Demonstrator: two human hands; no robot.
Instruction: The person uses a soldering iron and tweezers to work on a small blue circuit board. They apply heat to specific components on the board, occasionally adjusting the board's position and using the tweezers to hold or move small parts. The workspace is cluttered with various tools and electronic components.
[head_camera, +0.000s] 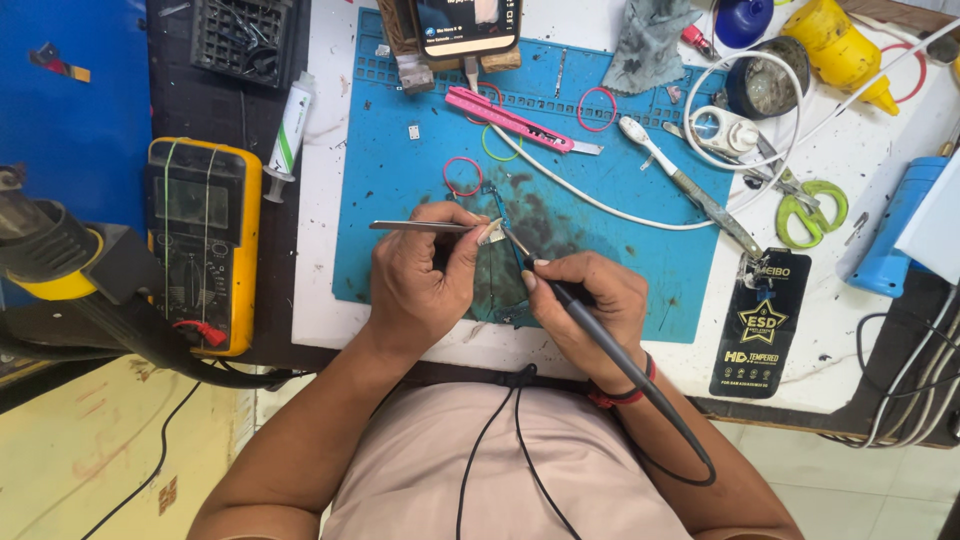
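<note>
Right at the middle of the blue work mat (400, 190), both hands meet over a small flat part (491, 234), pale and too tiny to identify for sure. The left hand (420, 280) is pinched shut on a pair of metal tweezers (420, 226), which lie nearly level, handle end pointing out to the left and tips running right to grip that little part. The right hand (585, 300) is wrapped pen-style around a soldering iron (600, 335), whose long axis runs diagonally: cord end down toward the lower right, tip up and to the left, landing just beside the tweezer tips. So the part sits between the two hands, a bit closer to the left fingers, with the iron tip coming at it from the right and below.

Under the hands there's a dark teal frame-like piece (500, 270) lying on the mat, partly hidden, can't tell exactly what it is.

Off to the left on the table sits a yellow multimeter (203, 240), well apart. A pink utility knife (510, 120) and a toothbrush (650, 150) lie farther up the mat, and green scissors (812, 210) are off to the right.
</note>
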